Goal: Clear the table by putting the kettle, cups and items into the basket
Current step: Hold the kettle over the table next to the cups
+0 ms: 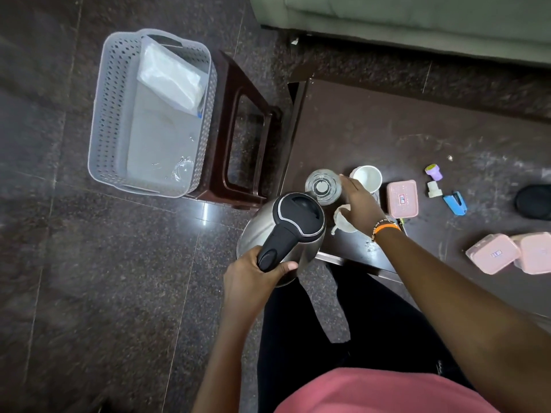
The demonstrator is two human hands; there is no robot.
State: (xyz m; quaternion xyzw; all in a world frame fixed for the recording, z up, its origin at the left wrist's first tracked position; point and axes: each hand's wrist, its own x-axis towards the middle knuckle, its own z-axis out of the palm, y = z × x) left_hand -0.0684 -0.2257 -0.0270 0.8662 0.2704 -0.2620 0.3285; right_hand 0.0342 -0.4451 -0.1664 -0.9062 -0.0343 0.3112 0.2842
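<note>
Gripping the steel kettle (281,231) by its black handle, left hand (253,281) holds it off the table's (387,135) near-left corner; right hand (362,204) curls round a clear glass (323,187) on the table, white cup (366,177) beside; grey basket (113,114) on stool (238,129), well apart

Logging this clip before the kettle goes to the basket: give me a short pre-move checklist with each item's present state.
1. Kettle held firmly: ok, the left hand grips its black handle, and it hangs off the table edge.
2. Kettle lid closed: ok, it looks shut.
3. Room in the basket: ok, a white packet lies at the far end and the near floor is mostly bare.
4. Basket steady: cannot tell, it sits on a brown stool and overhangs it.
5. Right hand free: not ok, it rests among the glass and white cups.
6. Kettle empty: cannot tell.
</note>
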